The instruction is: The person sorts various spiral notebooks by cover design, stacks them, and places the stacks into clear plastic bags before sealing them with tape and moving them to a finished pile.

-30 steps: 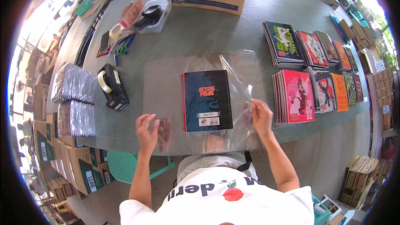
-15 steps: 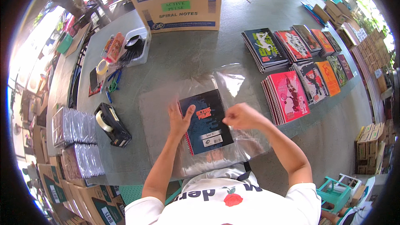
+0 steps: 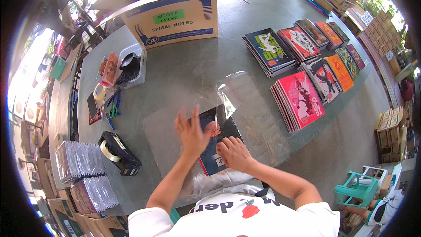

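A dark notebook [image 3: 209,116] with a red spiral edge lies on clear plastic sheets [image 3: 263,136] in front of me. One sheet's glossy edge is drawn up and across the notebook's right part. My right hand [image 3: 235,152] rests over the lower right of the notebook with curled fingers, seemingly pinching that film; the fingertips are partly hidden. Above the notebook's left side my left hand [image 3: 193,134] is open, its fingers spread and slightly blurred. Nothing shows in it.
Stacked spiral notebooks [image 3: 298,101] stand to the right. On the left are a black tape dispenser [image 3: 119,153], plastic-wrapped notebooks [image 3: 81,162], scissors [image 3: 113,111] and a clear tub [image 3: 139,66]. An open carton [image 3: 175,19] stands at the far side.
My right hand has moved left and down from the notebook's right edge, and plastic now crosses the cover. The left hand has lifted slightly and spread. The whole view has shifted a little.
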`<action>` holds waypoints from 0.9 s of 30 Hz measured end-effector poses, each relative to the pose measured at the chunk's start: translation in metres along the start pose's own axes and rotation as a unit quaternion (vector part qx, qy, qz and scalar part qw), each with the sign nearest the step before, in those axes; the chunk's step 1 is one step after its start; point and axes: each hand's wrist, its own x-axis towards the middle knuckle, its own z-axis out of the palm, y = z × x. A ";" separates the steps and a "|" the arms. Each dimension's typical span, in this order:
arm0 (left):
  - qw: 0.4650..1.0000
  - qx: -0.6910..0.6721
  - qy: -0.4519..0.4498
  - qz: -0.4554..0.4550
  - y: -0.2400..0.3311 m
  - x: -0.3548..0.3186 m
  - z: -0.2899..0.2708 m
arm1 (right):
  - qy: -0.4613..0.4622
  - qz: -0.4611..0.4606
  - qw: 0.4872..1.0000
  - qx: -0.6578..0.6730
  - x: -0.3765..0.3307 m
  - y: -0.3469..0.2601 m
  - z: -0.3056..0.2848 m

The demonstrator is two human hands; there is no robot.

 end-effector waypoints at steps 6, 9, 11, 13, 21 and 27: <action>0.954 0.189 -0.059 0.226 0.072 0.062 0.042 | 0.013 0.027 0.988 -0.149 0.000 -0.012 0.002; 0.965 -0.114 -0.233 0.028 0.019 0.118 0.048 | 0.007 0.030 0.989 -0.142 -0.003 -0.010 0.000; 0.980 -0.123 -0.144 -0.068 -0.015 0.149 0.031 | 0.005 0.039 0.989 -0.144 -0.003 -0.009 0.002; 0.993 -0.033 -0.072 -0.091 -0.033 0.165 0.028 | 0.013 0.044 0.991 -0.128 -0.002 -0.010 0.000; 0.889 -0.326 -0.321 -0.008 -0.040 0.143 0.083 | -0.013 0.050 0.989 -0.139 -0.005 -0.012 0.000; 0.891 0.041 -0.452 -0.009 -0.161 0.088 -0.025 | 0.002 0.036 0.986 -0.162 -0.003 -0.012 0.002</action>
